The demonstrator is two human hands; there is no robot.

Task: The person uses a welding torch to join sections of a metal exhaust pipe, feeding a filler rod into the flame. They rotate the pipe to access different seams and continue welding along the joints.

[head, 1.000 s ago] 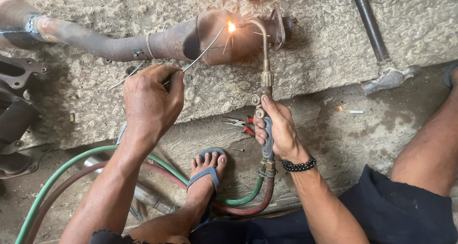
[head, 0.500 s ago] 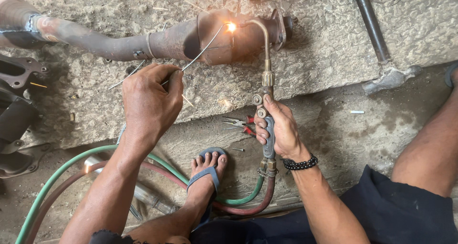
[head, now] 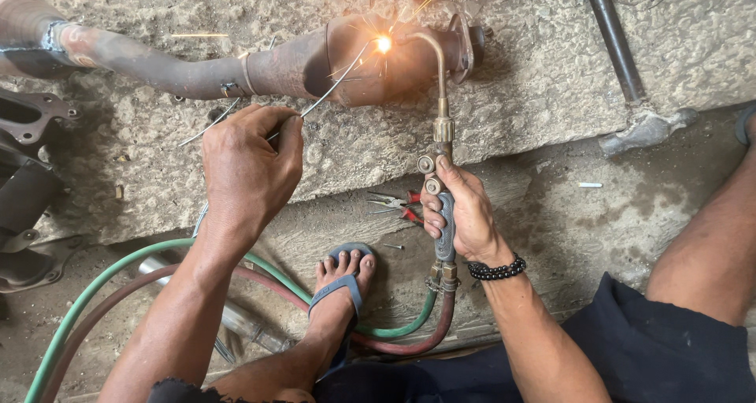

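Observation:
My left hand (head: pixel 250 169) pinches a thin filler rod (head: pixel 335 84) whose tip reaches the bright flame (head: pixel 383 44) on a rusty exhaust pipe with a fat canister section (head: pixel 354 56). My right hand (head: pixel 465 214) grips the handle of a gas welding torch (head: pixel 441 119); its curved brass nozzle points at the same glowing spot. Sparks fly from there. The pipe lies on a rough concrete slab (head: pixel 520 96). A green hose (head: pixel 102 281) and a red hose (head: pixel 409 346) run from the torch's base across the ground.
My foot in a blue sandal (head: pixel 340 289) rests by the hoses. Red-handled pliers (head: pixel 398 206) lie beside the torch hand. A dark metal bar (head: pixel 614 40) crosses the slab at right. Dark metal flanged parts (head: pixel 27 190) sit at left.
The flame spot now throws more sparks than half a second ago. Both hands, rod and torch stay in nearly the same place.

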